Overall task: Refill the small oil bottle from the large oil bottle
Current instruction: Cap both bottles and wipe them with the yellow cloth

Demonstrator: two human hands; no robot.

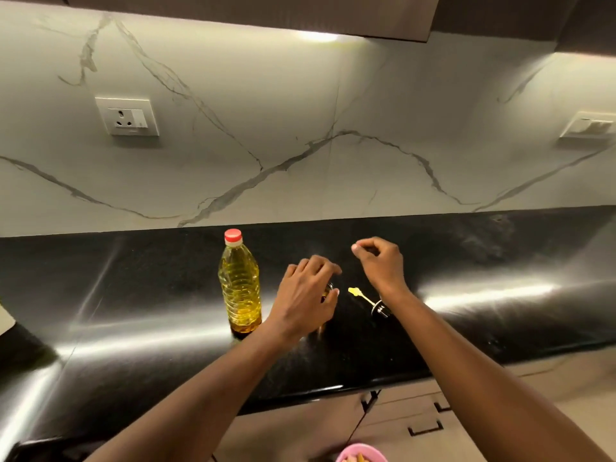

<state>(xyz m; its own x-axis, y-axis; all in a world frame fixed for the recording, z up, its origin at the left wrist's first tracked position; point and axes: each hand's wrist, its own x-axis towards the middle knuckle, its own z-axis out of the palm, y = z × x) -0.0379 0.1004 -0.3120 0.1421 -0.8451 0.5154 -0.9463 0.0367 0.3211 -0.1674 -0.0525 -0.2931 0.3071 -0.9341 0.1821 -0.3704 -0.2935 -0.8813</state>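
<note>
on the black counter (133,295) the large oil bottle (239,288) stands upright, red cap on, just left of the left hand (305,295) – its fingers curl down over the small oil bottle (328,290), thumb at the neck, hiding most of it. the right hand (380,261) hovers beyond, fingers curled to the thumb, nothing seen in them – the pourer (368,301) lies on the counter below its wrist

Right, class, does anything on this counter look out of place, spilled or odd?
The pourer top lies on its side on the counter, off the small bottle that the left hand grips. No spill shows.
</note>
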